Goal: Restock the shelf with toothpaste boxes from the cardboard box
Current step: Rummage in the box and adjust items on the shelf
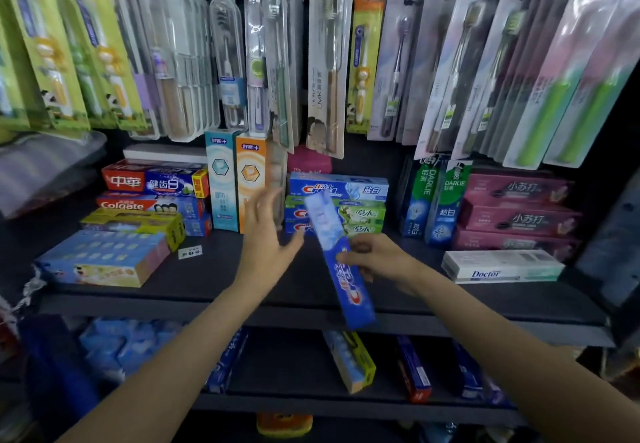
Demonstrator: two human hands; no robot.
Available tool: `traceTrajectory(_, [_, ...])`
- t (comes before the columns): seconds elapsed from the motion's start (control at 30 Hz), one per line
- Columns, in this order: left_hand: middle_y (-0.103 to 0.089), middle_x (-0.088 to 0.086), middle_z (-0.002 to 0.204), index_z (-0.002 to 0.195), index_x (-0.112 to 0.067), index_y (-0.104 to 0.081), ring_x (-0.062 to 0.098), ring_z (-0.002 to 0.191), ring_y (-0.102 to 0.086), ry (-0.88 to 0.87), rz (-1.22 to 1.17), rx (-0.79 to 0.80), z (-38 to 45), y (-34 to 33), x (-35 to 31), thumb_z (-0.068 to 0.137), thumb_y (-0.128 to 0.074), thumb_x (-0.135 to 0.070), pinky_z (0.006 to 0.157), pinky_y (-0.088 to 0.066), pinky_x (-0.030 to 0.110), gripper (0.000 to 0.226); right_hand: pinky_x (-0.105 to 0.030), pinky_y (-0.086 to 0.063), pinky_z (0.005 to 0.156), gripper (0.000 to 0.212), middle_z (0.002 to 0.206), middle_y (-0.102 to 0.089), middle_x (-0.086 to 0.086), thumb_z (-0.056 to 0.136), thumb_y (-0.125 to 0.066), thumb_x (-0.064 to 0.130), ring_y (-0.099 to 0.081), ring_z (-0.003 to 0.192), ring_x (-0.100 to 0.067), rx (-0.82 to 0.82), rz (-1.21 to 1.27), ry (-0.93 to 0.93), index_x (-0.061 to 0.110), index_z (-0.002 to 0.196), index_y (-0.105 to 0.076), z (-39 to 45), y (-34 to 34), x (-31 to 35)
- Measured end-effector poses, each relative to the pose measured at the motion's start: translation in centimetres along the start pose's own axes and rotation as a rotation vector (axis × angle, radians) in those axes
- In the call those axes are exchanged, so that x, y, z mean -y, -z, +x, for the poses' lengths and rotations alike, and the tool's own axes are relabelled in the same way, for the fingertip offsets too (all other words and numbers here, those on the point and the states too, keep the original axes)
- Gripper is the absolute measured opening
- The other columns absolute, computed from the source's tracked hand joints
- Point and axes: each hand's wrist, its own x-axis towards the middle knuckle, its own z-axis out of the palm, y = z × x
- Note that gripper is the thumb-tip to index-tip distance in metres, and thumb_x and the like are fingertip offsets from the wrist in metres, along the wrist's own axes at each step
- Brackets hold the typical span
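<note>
box in right hand (341,262): glossy printed card
shelf under hands (221,269): matt dark board
packs above hands (330,62): clear shiny plastic

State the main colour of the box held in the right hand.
Blue, paler at its far end; head view shows the box in the right hand.

Blue toothpaste box (341,262) motion-blurred; Crest stack (360,214) partly hidden behind it

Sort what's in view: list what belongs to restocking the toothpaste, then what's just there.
Job:
- blue toothpaste box, held by the right hand
- left hand, open, beside it
- Crest stack
- shelf

Just there:
- hanging toothbrushes
- Doctor box
- pink boxes
</note>
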Motion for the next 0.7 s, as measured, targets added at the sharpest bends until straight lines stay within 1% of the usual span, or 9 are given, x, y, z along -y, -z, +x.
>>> traceTrajectory(0.07, [-0.053,-0.001,0.124,0.115,-0.018,-0.05,0.009,0.111,-0.053,0.283,-0.226,0.273,0.4,-0.8,-0.5,0.085,-0.064,-0.022,0.089,-0.046,0.022,0.033,-0.016,-0.042,0.044,0.005,0.076,-0.064,-0.003,0.089,-0.061,0.011,-0.054,0.051,-0.008,-0.027,0.255,0.002,0.008,0.092,-0.06,0.3,-0.5,-0.3])
traceTrajectory(0.13, [-0.064,-0.005,0.109,0.1,-0.022,-0.06,0.001,0.097,-0.061,0.424,-0.326,0.564,0.1,-1.6,-0.2,0.086,-0.061,-0.023,0.074,-0.047,0.012,0.014,-0.018,-0.051,0.052,0.005,0.078,-0.067,-0.002,0.089,-0.059,0.008,-0.062,0.058,-0.008,-0.021,0.422,0.002,0.008,0.094,-0.061,0.6,-0.8,-0.6])
traceTrajectory(0.23, [-0.066,-0.006,0.101,0.1,-0.022,-0.062,-0.002,0.085,-0.064,0.394,-0.284,0.64,0.9,-1.5,0.8,0.087,-0.06,-0.018,0.073,-0.049,0.013,0.014,-0.02,-0.052,0.052,0.015,0.086,-0.067,-0.005,0.087,-0.062,0.007,-0.065,0.059,-0.009,-0.052,0.534,0.008,0.009,0.101,-0.056,0.9,-0.1,-0.6])
traceTrajectory(0.3, [-0.064,0.0,0.109,0.117,-0.015,-0.058,0.007,0.091,-0.062,0.307,-0.076,0.736,2.6,-0.8,0.9,0.089,-0.057,-0.019,0.082,-0.049,0.022,0.028,-0.021,-0.05,0.048,0.035,0.095,-0.062,-0.005,0.084,-0.065,0.006,-0.064,0.06,-0.012,-0.237,0.554,0.026,0.009,0.115,-0.048,1.2,1.5,-0.7])
traceTrajectory(0.33, [-0.062,0.002,0.113,0.124,-0.014,-0.053,0.011,0.095,-0.06,0.257,0.051,0.788,3.5,-0.5,1.0,0.09,-0.056,-0.021,0.085,-0.048,0.025,0.035,-0.024,-0.051,0.051,0.048,0.1,-0.059,-0.003,0.082,-0.068,0.007,-0.062,0.066,-0.014,-0.371,0.457,0.044,0.011,0.123,-0.043,1.5,2.5,-0.9])
traceTrajectory(0.4, [-0.059,0.003,0.12,0.133,-0.016,-0.046,0.012,0.098,-0.054,0.19,0.248,0.835,5.1,-0.3,1.1,0.092,-0.053,-0.026,0.083,-0.044,0.025,0.043,-0.035,-0.053,0.073,0.07,0.116,-0.052,0.0,0.078,-0.074,0.012,-0.058,0.092,-0.018,-0.553,-0.066,0.106,0.018,0.136,-0.035,1.8,3.9,-1.6])
traceTrajectory(0.5, [-0.052,0.004,0.13,0.139,-0.017,-0.038,0.016,0.109,-0.051,0.181,0.421,0.92,6.6,-1.3,1.1,0.094,-0.05,-0.028,0.09,-0.043,0.027,0.048,-0.037,-0.047,0.092,0.06,0.14,-0.039,0.001,0.083,-0.069,0.023,-0.051,0.119,-0.02,-0.388,-0.786,0.248,0.022,0.137,-0.042,1.8,3.7,-2.4])
traceTrajectory(0.6, [-0.045,0.004,0.138,0.143,-0.019,-0.032,0.019,0.12,-0.047,0.199,0.473,0.988,7.4,-2.6,1.4,0.093,-0.05,-0.03,0.101,-0.042,0.033,0.054,-0.036,-0.048,0.086,0.047,0.142,-0.037,0.006,0.09,-0.058,0.025,-0.053,0.118,-0.023,-0.224,-1.063,0.249,0.022,0.135,-0.043,2.5,2.6,-2.7])
traceTrajectory(0.7, [-0.044,0.004,0.139,0.142,-0.021,-0.032,0.02,0.123,-0.045,0.177,0.521,0.99,7.8,-3.2,1.8,0.093,-0.05,-0.032,0.104,-0.04,0.037,0.053,-0.04,-0.049,0.088,0.049,0.137,-0.046,0.0,0.089,-0.055,0.017,-0.053,0.117,-0.029,-0.202,-1.051,0.215,0.02,0.136,-0.041,3.6,2.6,-3.1])
